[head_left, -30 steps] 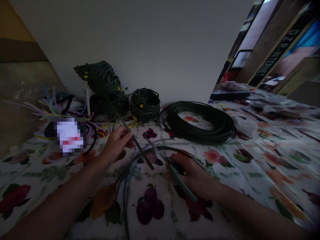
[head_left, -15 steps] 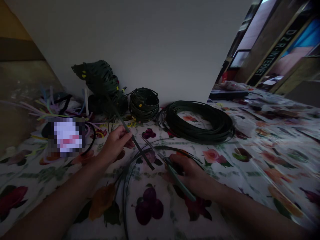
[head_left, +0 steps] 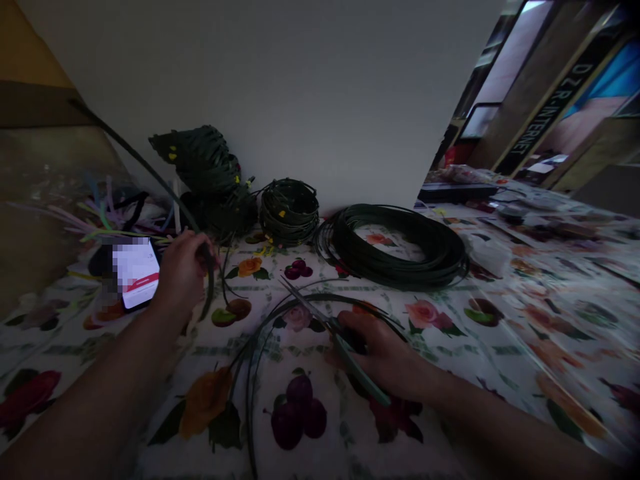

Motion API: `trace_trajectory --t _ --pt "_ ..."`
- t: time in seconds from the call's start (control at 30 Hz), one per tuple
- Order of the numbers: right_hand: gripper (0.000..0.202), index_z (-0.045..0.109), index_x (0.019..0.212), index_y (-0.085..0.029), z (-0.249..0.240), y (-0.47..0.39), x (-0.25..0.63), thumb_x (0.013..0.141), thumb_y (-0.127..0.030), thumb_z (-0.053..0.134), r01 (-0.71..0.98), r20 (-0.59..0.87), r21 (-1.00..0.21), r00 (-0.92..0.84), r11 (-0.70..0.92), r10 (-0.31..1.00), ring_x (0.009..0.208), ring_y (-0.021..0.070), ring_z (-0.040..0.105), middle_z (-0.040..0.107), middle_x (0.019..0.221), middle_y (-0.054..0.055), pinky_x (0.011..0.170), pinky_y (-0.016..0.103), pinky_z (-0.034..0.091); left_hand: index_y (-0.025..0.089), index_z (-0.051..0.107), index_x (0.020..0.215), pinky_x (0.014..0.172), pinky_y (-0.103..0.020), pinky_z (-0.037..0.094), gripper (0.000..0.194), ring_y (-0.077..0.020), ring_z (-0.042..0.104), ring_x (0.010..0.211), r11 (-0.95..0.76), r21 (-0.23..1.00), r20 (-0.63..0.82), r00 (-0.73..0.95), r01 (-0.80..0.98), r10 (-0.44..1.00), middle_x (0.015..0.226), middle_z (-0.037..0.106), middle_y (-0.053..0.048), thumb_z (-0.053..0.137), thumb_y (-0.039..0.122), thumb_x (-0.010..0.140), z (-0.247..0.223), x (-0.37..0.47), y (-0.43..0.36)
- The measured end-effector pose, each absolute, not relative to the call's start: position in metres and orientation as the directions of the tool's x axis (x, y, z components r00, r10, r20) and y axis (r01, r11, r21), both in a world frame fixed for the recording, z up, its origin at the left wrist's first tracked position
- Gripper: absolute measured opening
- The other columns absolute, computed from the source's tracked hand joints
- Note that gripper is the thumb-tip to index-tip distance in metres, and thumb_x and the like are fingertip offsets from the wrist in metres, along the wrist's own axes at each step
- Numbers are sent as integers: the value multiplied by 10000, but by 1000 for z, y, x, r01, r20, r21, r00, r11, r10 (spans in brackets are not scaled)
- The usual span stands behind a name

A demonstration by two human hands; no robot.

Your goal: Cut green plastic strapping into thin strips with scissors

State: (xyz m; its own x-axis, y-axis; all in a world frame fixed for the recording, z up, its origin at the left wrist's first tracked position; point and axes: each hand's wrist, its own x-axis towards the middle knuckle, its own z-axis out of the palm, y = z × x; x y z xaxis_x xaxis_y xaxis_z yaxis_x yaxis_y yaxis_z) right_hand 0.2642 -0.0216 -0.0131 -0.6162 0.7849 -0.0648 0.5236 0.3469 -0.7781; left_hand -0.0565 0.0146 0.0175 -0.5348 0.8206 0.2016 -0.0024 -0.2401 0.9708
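Observation:
My left hand (head_left: 183,270) is closed on a dark green flat strip (head_left: 145,160), which runs up to the far left and curves down below the fingers. Beside that hand lies a phone (head_left: 141,287) with a lit screen. My right hand (head_left: 377,343) grips a pair of scissors (head_left: 357,367) with green handles. The blades point up and left, and look nearly together. Under the scissors, loose thin dark strips (head_left: 250,380) curve across the flowered tablecloth (head_left: 350,427).
A large coil of dark strip (head_left: 335,250) lies at the back. Next to it stand a small woven basket (head_left: 289,213) and a larger tilted one (head_left: 200,160). Pastel strips (head_left: 75,223) pile up at the left. A pale board (head_left: 300,87) stands behind.
My left hand has moved left with the strip, away from the scissors, and now partly overlaps the phone's side. My right hand and the scissors have hardly moved.

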Motion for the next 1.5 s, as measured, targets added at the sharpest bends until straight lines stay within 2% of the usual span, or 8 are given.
trace_trajectory --t 0.27,0.67,0.9,1.07,1.17,1.27,1.4,1.5 --pt "258 521 774 -192 -13 -23 264 834 -401 660 546 -64 -758 -606 356 793 678 150 511 534 738 -22 570 256 344 206 465 650 481 -221 404 214 -100 493 510 -131 990 139 -568 54 811 564 488 75 652 280 723 2 -75 23" --pt "275 487 741 -192 -9 -24 262 815 -387 666 567 -70 -739 -602 364 796 674 147 508 529 715 -20 575 248 332 176 572 702 616 -301 542 280 -199 692 646 152 985 -119 -309 84 944 708 711 -56 768 354 606 -25 -78 28" --pt "310 459 747 -195 -15 -24 264 817 -414 667 567 7 -675 -634 472 773 657 139 469 509 719 -20 576 251 310 177 577 693 637 -265 533 265 -181 691 728 137 982 -89 -317 131 944 786 717 -57 764 356 637 -18 -68 25" --pt "243 449 771 -197 -14 -28 265 784 -294 671 512 23 -673 -707 535 707 634 119 444 511 748 -20 562 238 303 214 522 803 570 -269 513 197 -173 663 631 133 978 -115 -115 159 987 712 682 -6 678 300 719 -6 -45 11" --pt "210 486 819 -189 -15 -32 265 726 -206 673 466 24 -670 -764 578 644 631 115 444 534 785 -8 556 231 311 236 515 840 442 -217 388 122 -122 529 455 178 968 -176 -27 178 984 600 570 56 572 231 732 -6 -30 4" --pt "227 503 833 -186 -17 -34 264 706 -226 687 429 50 -643 -803 634 593 642 120 449 547 820 6 558 232 315 239 538 829 402 -212 254 82 -87 365 383 167 916 -186 17 364 982 610 524 63 546 271 755 -8 -19 -1" --pt "270 446 787 -201 -20 -33 264 700 -257 696 429 59 -608 -815 668 577 638 123 435 515 786 -5 556 234 302 233 591 796 542 -250 371 234 -167 547 614 -93 684 29 100 723 995 746 621 1 693 425 708 -11 -7 -4" --pt "286 414 780 -209 -20 -31 264 691 -234 684 417 57 -621 -820 663 569 628 118 427 501 772 -16 550 228 304 237 578 734 576 -264 378 286 -200 572 655 -128 566 52 120 814 991 706 620 0 750 450 650 -13 -1 -6"
